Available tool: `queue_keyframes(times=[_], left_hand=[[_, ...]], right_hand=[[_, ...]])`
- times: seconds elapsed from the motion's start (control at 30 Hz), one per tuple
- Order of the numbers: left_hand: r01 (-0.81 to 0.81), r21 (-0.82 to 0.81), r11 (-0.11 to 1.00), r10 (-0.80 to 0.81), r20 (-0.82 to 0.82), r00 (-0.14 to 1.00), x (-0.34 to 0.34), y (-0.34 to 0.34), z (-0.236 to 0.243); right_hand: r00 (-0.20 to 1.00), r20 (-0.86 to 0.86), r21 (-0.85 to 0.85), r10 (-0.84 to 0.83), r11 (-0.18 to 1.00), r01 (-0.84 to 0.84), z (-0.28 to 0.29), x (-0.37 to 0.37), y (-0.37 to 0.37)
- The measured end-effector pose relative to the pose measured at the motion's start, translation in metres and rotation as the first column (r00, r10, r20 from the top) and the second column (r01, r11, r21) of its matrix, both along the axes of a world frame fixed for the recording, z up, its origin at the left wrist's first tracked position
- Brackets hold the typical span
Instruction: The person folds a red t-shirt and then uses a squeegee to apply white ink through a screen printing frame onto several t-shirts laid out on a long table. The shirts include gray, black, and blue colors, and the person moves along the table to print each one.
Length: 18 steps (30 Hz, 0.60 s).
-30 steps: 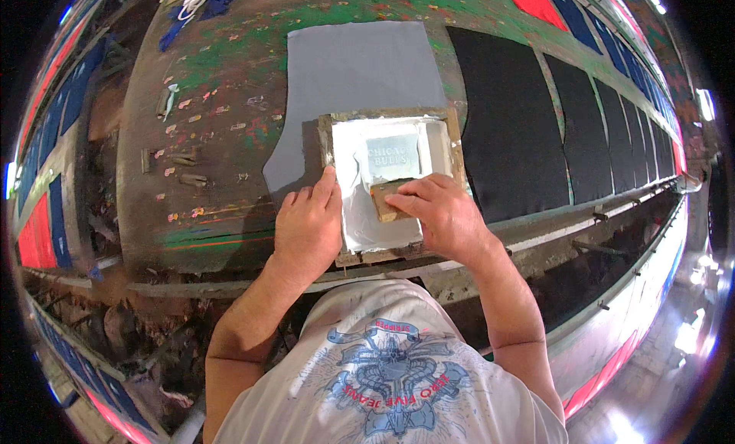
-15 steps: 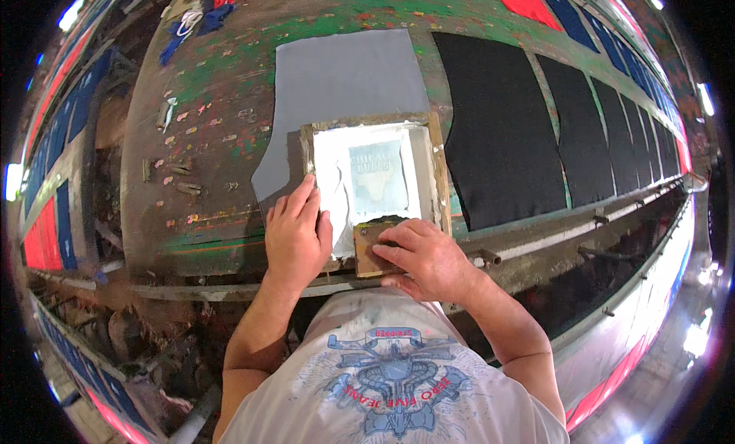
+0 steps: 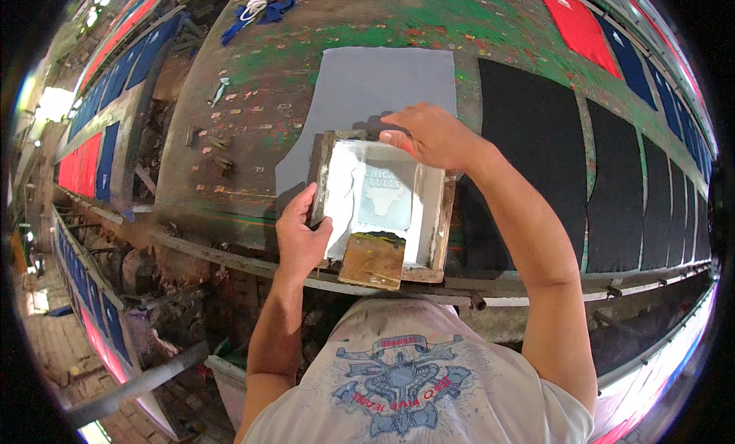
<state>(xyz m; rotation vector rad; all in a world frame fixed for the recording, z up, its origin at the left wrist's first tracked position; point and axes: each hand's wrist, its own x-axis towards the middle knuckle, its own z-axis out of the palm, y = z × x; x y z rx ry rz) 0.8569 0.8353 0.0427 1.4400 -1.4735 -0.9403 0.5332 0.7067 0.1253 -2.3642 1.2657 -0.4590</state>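
Note:
A wooden-framed printing screen (image 3: 444, 241) lies over the near part of a grey fabric piece (image 3: 383, 88). Its mesh carries pale lettering and an animal-head shape. My left hand (image 3: 301, 233) grips the left rail, thumb over the top and fingers along the outer side. Across the far rail reaches my right hand (image 3: 436, 138), holding nothing; its fingers are stretched out beyond the rail, with the thumb apart on the near side. A brown squeegee (image 3: 373, 262) with a dark, inky edge rests untouched at the screen's near end, overlapping the near rail.
Black fabric pieces (image 3: 528, 153) lie in a row to the right on the stained table (image 3: 237, 130). Small dark blocks (image 3: 220, 159) are at left. Bundled cloths (image 3: 276, 11) sit at the far left. A metal rail (image 3: 214, 253) runs along the near edge.
My right hand has let go of the squeegee and moved forward to the screen's far rail. My left hand has closed around the left rail. The view has shifted.

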Motion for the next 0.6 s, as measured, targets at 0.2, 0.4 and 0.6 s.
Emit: queue_keyframes(times=[0.2, 0.4, 0.6], left_hand=[[-0.001, 0.034, 0.999, 0.003, -0.033, 0.999, 0.002, 0.002, -0.004], [0.009, -0.091, 0.996, -0.016, -0.078, 0.997, 0.007, 0.012, -0.01], [0.002, -0.174, 0.985, -0.05, -0.272, 0.961, 0.009, 0.016, -0.015]], right_hand=[[0.989, -0.137, 0.371, 0.046, 0.928, 0.008, -0.004, -0.002, -0.033], [0.995, -0.098, 0.535, -0.004, 0.843, 0.057, 0.0, -0.005, -0.049], [0.974, 0.031, 0.682, -0.223, 0.718, 0.143, -0.001, -0.014, -0.058]])
